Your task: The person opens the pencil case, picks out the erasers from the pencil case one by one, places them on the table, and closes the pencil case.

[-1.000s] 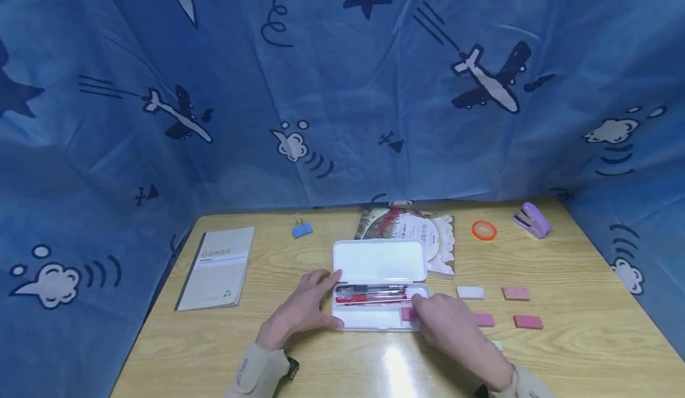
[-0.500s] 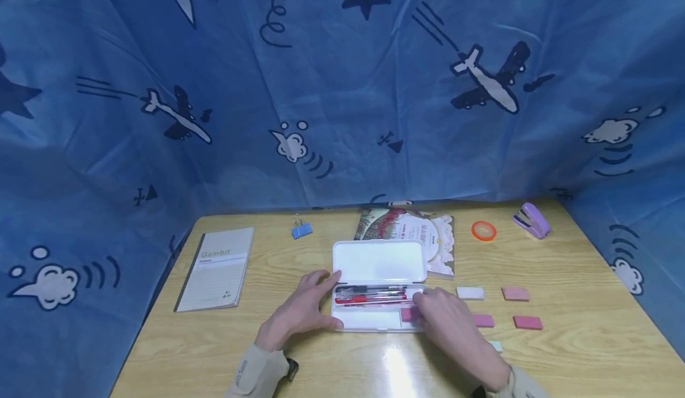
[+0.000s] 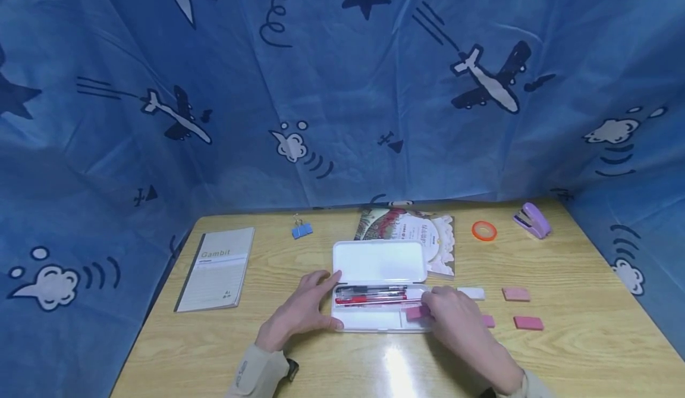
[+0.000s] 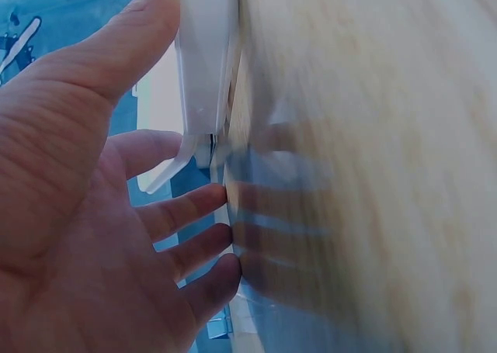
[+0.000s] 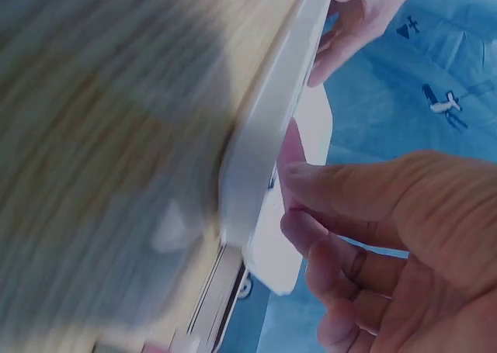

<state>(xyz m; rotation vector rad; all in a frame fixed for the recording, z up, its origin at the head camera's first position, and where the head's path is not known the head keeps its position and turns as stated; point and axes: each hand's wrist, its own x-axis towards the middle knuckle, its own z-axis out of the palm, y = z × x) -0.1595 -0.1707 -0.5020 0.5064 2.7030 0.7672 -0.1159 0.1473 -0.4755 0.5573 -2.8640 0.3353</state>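
Observation:
A white pencil case (image 3: 369, 320) stands with its lid (image 3: 380, 261) folded back. My left hand (image 3: 302, 307) holds its left end, thumb by the front corner and index finger near the hinge. In the left wrist view, that thumb lies along the case's wall (image 4: 208, 66). My right hand (image 3: 455, 317) pinches a pink eraser (image 3: 417, 313) between thumb and index finger over the case's right end. The eraser sits tilted there, as the right wrist view also shows. Pens (image 3: 371, 298) with black and red parts lie in the back compartment.
Right of the case lie a white eraser (image 3: 472, 294), pink erasers (image 3: 516, 294) and a darker pink one (image 3: 528, 323). Behind stand a picture-covered booklet (image 3: 444, 255), orange tape roll (image 3: 484, 230) and purple stapler (image 3: 532, 221). A notebook (image 3: 216, 270) and blue binder clip (image 3: 302, 230) are left.
My right hand has shifted slightly right, and the pink eraser with it, now tilted. A pale eraser near the right forearm has become hidden. My left hand has stayed put.

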